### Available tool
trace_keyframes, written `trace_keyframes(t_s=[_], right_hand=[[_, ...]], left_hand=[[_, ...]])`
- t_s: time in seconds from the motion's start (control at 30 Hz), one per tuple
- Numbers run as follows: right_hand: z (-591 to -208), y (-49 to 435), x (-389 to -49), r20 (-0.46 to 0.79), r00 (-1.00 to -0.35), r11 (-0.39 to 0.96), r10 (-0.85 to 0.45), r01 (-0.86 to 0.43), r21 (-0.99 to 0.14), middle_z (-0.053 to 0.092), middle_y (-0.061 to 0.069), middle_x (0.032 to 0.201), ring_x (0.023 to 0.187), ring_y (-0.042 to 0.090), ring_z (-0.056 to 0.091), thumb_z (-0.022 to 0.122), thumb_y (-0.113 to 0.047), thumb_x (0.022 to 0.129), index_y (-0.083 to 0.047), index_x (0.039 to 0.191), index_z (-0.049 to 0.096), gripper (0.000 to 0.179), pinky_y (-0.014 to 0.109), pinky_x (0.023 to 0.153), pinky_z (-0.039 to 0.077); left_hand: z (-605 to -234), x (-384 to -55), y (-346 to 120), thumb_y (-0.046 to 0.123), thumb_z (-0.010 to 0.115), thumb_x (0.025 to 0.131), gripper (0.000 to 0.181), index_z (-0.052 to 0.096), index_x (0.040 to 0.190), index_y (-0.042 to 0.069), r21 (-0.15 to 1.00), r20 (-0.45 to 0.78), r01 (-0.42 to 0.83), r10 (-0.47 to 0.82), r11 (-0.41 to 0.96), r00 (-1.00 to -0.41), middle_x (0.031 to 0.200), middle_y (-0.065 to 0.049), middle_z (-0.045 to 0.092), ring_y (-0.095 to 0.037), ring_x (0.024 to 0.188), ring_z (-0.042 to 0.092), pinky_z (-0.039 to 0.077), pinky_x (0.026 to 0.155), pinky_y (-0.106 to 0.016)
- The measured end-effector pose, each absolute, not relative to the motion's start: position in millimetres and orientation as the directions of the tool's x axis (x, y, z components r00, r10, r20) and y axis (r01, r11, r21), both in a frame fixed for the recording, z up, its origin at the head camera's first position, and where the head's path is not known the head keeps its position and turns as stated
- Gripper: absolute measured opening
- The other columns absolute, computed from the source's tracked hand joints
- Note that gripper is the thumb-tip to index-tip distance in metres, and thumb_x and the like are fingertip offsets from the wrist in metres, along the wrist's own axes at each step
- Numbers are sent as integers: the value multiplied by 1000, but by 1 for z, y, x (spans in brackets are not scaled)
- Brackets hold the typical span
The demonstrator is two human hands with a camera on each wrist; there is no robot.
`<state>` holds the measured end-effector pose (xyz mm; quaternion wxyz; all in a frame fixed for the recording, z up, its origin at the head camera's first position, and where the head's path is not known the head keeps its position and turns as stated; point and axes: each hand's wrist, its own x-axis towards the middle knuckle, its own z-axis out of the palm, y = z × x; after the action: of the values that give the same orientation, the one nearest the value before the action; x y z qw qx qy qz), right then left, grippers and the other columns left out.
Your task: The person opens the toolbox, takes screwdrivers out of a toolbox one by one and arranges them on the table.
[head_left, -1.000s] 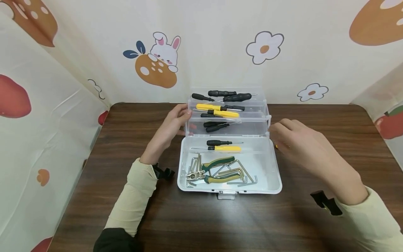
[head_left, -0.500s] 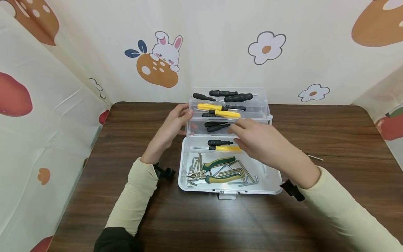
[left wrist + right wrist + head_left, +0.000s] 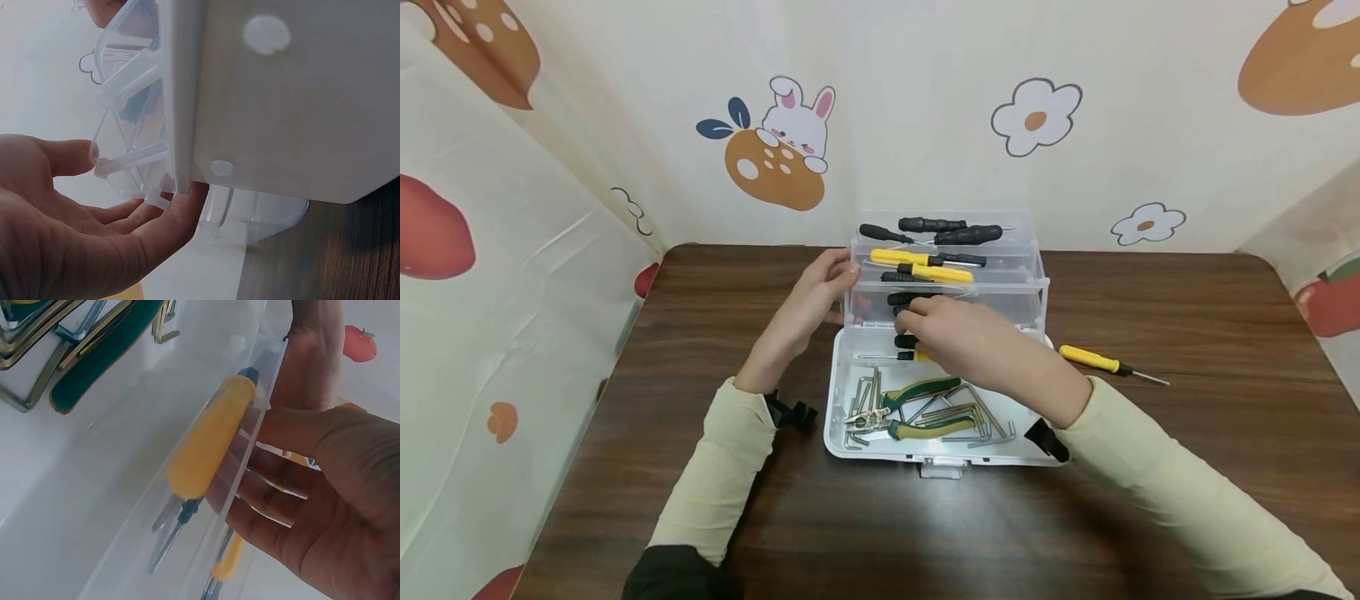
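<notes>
A white toolbox (image 3: 880, 456) stands unfolded on the table, with clear stepped trays (image 3: 951, 286) rising at its back. My left hand (image 3: 808, 304) grips the trays' left side; in the left wrist view its thumb touches a clear corner while other fingers reach behind and under. My right hand (image 3: 973, 342) is at the lowest tray beside black-handled screwdrivers (image 3: 910, 297), partly covering them. In the right wrist view its slightly bent fingers reach behind a clear wall, near a yellow-handled screwdriver (image 3: 215, 440). The fingertips are partly hidden, and I see nothing held there.
Green-handled pliers (image 3: 932, 428) lie over several hex keys (image 3: 990, 408) in the box's front part. Yellow-handled screwdrivers (image 3: 940, 272) rest in the upper trays with black ones. Right of the box, another yellow screwdriver (image 3: 1090, 359) lies on the brown table (image 3: 1210, 317).
My right hand has moved left from the box's right edge to the lowest tray. The yellow screwdriver on the table has come into view. The left hand has kept its grip.
</notes>
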<state>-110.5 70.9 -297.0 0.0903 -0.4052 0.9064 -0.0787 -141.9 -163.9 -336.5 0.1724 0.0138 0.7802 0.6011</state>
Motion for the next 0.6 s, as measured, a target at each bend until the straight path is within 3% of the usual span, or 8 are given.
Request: trace_keyframes(t_s=[0.4, 0.6], right_hand=[[-301, 67, -114, -80, -654, 655, -752, -729, -200, 72, 7, 109, 95, 21, 71, 79, -6, 92, -11, 123, 70, 32, 35, 75, 63], [-300, 72, -113, -50, -671, 669, -740, -724, -169, 70, 6, 104, 85, 19, 66, 76, -4, 93, -12, 121, 70, 30, 32, 65, 59]], left_hand=[[-336, -141, -163, 32, 43, 113, 53, 32, 161, 10, 943, -246, -179, 227, 281, -942, 146, -18, 56, -33, 108, 71, 67, 81, -39], [-335, -141, -163, 32, 43, 113, 53, 32, 160, 10, 945, -245, -179, 229, 273, -942, 146, -18, 56, -35, 108, 70, 67, 81, -40]])
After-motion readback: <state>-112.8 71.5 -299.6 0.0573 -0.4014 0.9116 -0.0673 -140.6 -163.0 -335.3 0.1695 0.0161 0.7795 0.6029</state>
